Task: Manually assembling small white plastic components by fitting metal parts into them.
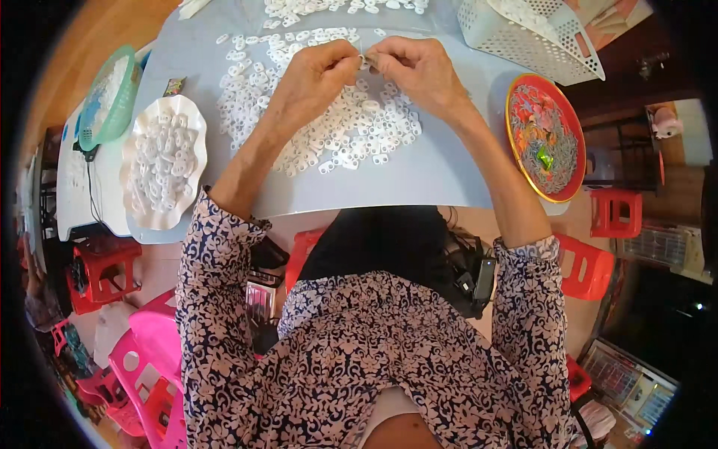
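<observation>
My left hand (318, 75) and my right hand (415, 67) meet above a grey table (419, 172). Both pinch one small white plastic piece (365, 60) between their fingertips. Under and around the hands lies a spread heap of several small white plastic pieces (351, 123). More of the same pieces lie in rows farther back (299, 37). My forearms in flower-patterned sleeves come in from below.
A white scalloped plate (142, 191) heaped with white pieces sits at the left, a green mesh basket (105, 97) beyond it. A round red tray (544, 138) with thin grey bits is at the right, a white perforated basket (523, 30) behind it. Red and pink stools stand around.
</observation>
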The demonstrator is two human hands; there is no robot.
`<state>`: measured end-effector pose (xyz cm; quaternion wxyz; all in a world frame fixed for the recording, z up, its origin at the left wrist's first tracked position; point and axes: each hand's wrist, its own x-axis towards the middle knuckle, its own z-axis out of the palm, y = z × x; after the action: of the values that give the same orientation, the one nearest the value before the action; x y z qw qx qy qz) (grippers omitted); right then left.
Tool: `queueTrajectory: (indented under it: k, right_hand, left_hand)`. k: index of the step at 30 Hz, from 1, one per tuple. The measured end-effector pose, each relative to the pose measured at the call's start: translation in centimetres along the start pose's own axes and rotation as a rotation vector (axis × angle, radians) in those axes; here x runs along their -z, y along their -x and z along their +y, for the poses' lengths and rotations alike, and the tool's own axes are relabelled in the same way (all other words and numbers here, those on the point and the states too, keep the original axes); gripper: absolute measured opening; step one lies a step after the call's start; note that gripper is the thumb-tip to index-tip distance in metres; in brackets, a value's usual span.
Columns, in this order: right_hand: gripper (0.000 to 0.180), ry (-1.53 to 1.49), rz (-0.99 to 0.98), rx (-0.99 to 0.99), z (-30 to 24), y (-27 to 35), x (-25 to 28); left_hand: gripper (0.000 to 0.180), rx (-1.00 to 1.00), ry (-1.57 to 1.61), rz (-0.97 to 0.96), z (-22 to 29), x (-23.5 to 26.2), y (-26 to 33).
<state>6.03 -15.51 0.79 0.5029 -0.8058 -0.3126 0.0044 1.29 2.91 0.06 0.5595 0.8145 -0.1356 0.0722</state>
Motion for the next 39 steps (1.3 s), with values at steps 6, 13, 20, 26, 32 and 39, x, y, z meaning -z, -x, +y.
queueTrajectory:
  k: [6, 13, 20, 26, 32, 39]
  right_hand:
    - [0.018, -0.043, -0.086, -0.092, -0.3, 0.3, 0.2]
    - [0.018, 0.066, -0.081, -0.132, -0.8, 0.9, 0.9]
    - [0.016, 0.344, 0.005, -0.043, 0.4, 2.6, 7.8]
    - [0.010, 0.590, -0.160, -0.031, 1.2, 4.1, 9.1]
    - [0.010, 0.653, -0.066, 0.115, 3.0, 3.5, 8.2]
    - [0.009, 0.836, -0.197, 0.106, 3.3, 2.0, 7.5]
  left_hand:
    - [0.019, -0.004, 0.030, 0.005, 0.2, -0.1, 0.0]
    - [0.017, -0.004, 0.110, -0.053, -0.3, -0.5, 0.1]
    - [0.015, 0.040, 0.151, -0.045, 0.4, -1.0, 0.3]
    - [0.014, 0.052, 0.137, -0.059, 0.0, -1.0, 0.4]
    - [0.013, 0.061, 0.155, -0.062, -0.3, -1.0, 0.5]
    - [0.014, 0.065, 0.149, -0.068, 0.2, -1.3, 0.7]
